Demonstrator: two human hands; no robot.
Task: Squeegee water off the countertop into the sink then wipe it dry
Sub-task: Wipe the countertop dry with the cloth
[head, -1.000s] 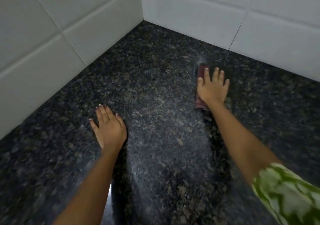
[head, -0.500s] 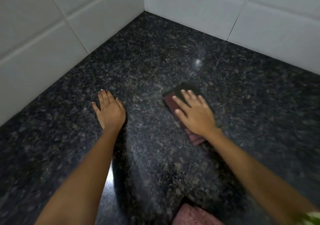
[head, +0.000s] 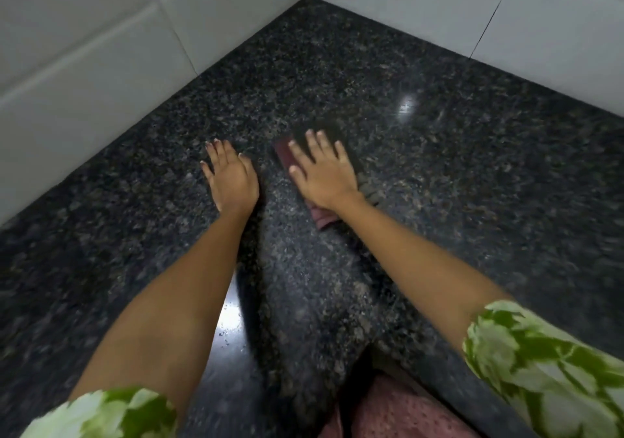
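The countertop (head: 439,174) is dark speckled granite running into a tiled corner. My right hand (head: 322,170) lies flat with straight fingers on a folded dark red cloth (head: 322,218), pressing it onto the stone; the cloth shows only at the fingertips and under the wrist. My left hand (head: 229,174) rests flat on the granite just left of it, fingers straight, holding nothing. No squeegee and no sink are in view.
White wall tiles (head: 84,76) line the counter on the left and at the back right (head: 472,8), meeting in a corner at the top. A pink textured garment (head: 398,414) shows at the bottom edge. Light glints off the granite at the right.
My right hand has slid the cloth from the far right toward the left, and now lies close beside my left hand. My left hand has stayed planted on the counter.
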